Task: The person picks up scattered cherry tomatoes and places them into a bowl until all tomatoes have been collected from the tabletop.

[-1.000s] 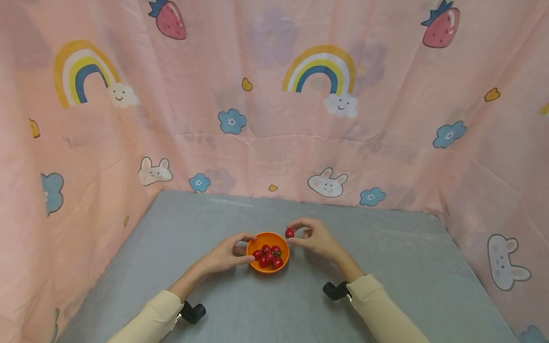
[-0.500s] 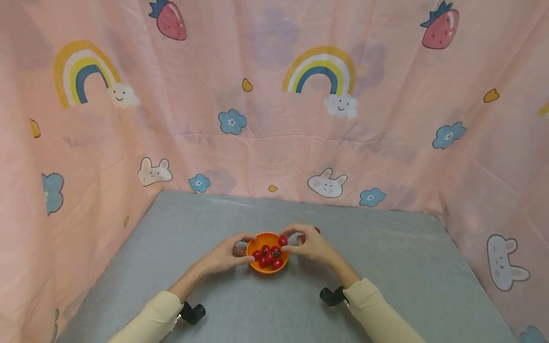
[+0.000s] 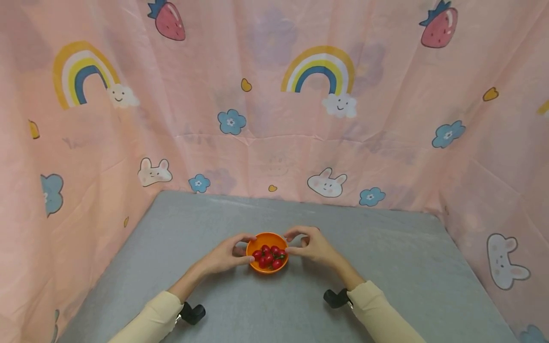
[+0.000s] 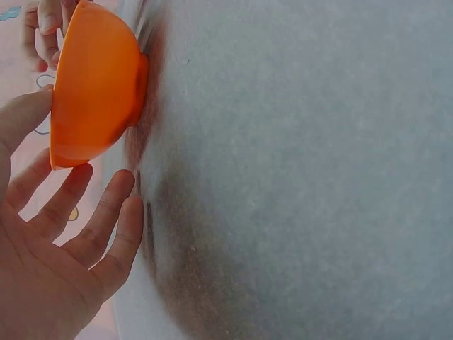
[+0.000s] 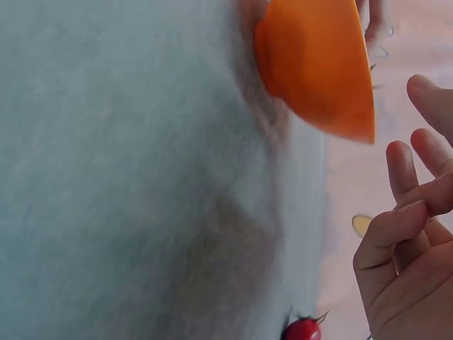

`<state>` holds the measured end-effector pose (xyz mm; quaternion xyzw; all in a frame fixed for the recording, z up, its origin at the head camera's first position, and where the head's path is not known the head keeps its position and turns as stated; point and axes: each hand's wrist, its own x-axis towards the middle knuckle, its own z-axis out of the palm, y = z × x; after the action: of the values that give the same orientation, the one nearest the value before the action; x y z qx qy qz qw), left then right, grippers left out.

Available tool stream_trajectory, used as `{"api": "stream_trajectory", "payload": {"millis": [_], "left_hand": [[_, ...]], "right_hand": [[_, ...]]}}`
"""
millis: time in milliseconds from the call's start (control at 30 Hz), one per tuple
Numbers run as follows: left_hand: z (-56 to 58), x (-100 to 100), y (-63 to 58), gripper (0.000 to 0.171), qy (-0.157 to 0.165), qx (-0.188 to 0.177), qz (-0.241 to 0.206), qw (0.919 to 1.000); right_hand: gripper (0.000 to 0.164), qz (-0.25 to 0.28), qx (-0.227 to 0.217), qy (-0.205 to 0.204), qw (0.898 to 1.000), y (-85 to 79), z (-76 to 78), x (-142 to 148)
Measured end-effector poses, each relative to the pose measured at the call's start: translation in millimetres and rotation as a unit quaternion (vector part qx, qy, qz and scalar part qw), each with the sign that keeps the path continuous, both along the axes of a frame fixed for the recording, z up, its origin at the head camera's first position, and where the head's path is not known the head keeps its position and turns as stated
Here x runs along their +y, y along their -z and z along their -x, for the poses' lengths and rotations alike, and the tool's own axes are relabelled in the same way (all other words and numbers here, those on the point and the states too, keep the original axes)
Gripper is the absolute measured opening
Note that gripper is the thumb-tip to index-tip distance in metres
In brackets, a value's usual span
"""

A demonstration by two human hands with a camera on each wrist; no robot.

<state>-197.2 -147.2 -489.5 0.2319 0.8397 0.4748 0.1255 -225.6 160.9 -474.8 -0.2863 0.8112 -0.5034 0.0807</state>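
Observation:
An orange bowl stands on the grey table with several red cherry tomatoes in it, some showing green stems. On its left, my left hand holds the bowl, thumb at the near rim and fingers toward the far side. The left wrist view shows its fingertips against the orange wall. My right hand hovers just off the right rim, thumb and fingers apart with nothing between them. Another cherry tomato lies on the table beyond the right hand, almost hidden behind it in the head view.
Pink curtains printed with rainbows and rabbits close in the table at the back and sides. Each wrist carries a black camera mount just beside its cream sleeve.
My right hand has carried a cherry tomato left to the bowl, let it go inside at the right, and drawn back slightly. The left hand stays on the bowl.

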Motion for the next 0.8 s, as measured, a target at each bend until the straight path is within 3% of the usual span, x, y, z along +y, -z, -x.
{"api": "stream_trajectory", "payload": {"millis": [233, 800], "left_hand": [[0.7, 0.7, -0.4, 0.051, 0.004, -0.001, -0.003, 1.0000], [1.5, 0.0, -0.2, 0.050, 0.003, 0.003, 0.002, 1.0000]], "right_hand": [[0.032, 0.010, 0.008, 0.006, 1.000, 9.0, 0.5, 22.6], [0.029, 0.024, 0.016, 0.063, 0.998, 22.2, 2.8, 94.4]]}}
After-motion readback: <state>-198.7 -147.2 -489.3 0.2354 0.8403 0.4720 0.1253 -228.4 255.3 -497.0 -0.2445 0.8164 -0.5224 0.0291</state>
